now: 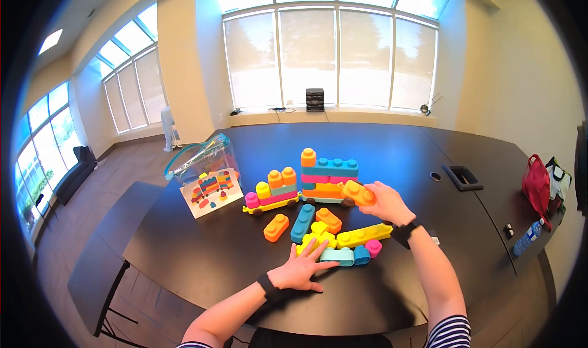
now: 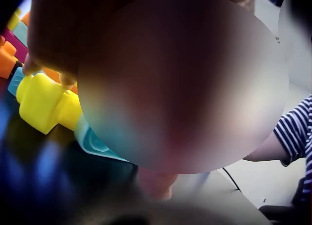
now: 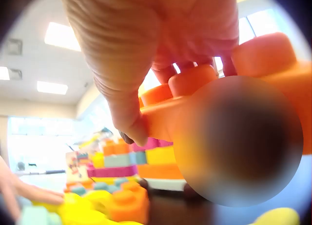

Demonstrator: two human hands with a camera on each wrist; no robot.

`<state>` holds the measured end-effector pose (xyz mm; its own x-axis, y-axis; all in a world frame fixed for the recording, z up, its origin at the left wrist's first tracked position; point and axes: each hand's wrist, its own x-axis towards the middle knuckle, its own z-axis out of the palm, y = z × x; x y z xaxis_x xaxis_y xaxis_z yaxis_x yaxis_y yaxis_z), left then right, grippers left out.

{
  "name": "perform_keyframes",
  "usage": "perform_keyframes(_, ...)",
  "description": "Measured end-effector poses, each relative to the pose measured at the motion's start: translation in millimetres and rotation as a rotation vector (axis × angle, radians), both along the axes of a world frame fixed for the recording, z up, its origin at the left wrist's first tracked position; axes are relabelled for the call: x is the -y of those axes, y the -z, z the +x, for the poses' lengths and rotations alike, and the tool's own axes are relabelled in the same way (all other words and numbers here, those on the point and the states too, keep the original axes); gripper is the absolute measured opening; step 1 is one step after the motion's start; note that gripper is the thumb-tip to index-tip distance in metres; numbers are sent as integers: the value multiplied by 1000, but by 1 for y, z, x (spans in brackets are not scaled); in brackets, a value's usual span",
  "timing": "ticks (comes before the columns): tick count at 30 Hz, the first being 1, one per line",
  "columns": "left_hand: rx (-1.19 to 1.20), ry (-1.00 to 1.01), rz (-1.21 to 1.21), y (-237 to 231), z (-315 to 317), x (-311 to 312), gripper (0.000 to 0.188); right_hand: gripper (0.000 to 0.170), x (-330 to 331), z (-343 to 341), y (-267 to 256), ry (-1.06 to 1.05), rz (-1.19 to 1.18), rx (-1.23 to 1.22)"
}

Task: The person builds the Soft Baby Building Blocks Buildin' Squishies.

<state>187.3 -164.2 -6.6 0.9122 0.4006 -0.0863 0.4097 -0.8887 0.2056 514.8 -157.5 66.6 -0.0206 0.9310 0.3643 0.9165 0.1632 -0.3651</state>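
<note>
My right hand (image 1: 387,202) grips an orange toy building block (image 1: 359,193) by its end, beside the right end of the taller block wagon (image 1: 331,179). In the right wrist view the thumb lies along the near side of that block, and a blurred oval covers part of it. With fingers spread, my left hand (image 1: 298,271) rests at the yellow blocks (image 1: 320,241) on the table. Its fingertips touch a yellow block (image 2: 41,100) in the left wrist view, where a blurred oval hides much of the hand. A shorter block wagon (image 1: 272,199) stands left of the taller one.
Loose blocks lie before the wagons: an orange one (image 1: 277,227), a long teal one (image 1: 303,223), a long yellow one (image 1: 364,235), a pale teal one (image 1: 338,257) and a pink one (image 1: 373,247). A picture card (image 1: 211,195) leans on a clear bag (image 1: 205,158). A bottle (image 1: 528,238) stands right.
</note>
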Motion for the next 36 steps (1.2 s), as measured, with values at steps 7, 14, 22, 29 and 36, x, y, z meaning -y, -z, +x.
perform_keyframes(7, 11, 5, -28, 6, 7, -17, 82, 61, 95, -53, -36, -546, -465, -148)
perform_keyframes(14, 567, -28, -484, -30, -32, -38, 36, 58, 112, -94, 30, -537, -529, -7)
perform_keyframes(22, 285, -56, -459, -25, -93, -7, 92, 68, 100, -148, 61, -544, -446, 116)
perform_keyframes(29, 320, -187, -275, -6, -91, 17, 86, 77, 106, -140, 49, -445, -447, 88)
perform_keyframes(36, 305, -191, -275, -11, -85, 20, 75, 67, 103, -82, 55, -245, -388, 83)
